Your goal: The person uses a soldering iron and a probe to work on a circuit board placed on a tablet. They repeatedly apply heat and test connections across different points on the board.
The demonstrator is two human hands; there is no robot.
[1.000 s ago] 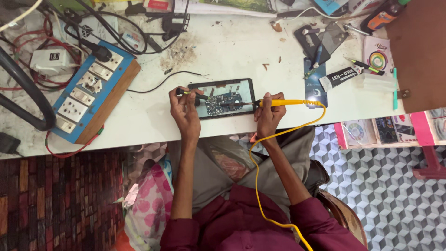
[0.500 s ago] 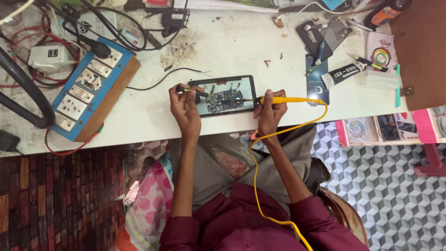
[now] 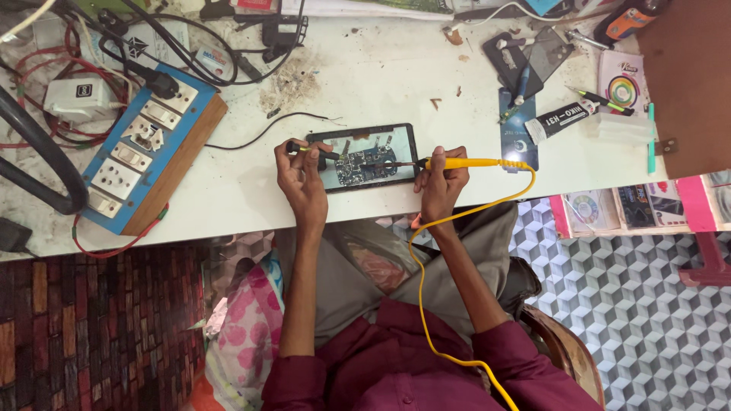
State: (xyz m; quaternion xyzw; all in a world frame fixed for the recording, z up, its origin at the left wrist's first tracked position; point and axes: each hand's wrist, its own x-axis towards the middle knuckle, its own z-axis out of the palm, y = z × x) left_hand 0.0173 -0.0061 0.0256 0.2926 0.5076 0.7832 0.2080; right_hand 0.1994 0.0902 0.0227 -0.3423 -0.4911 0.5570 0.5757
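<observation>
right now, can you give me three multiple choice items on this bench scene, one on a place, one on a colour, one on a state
1. Where does the switchboard lie from the opened phone?
A. on the person's left
B. on the person's right
C. under it

2. What colour is the soldering iron handle and its cable?
A. red
B. yellow
C. green

3. What is the left hand doing?
A. lying flat on the table
B. hanging below the edge
C. holding a thin tool

Answers:
1 A: the board sits toward the left edge.
2 B: handle and cable are yellow, gripped by the right hand.
3 C: its fingers pinch the tool over the phone.
</observation>
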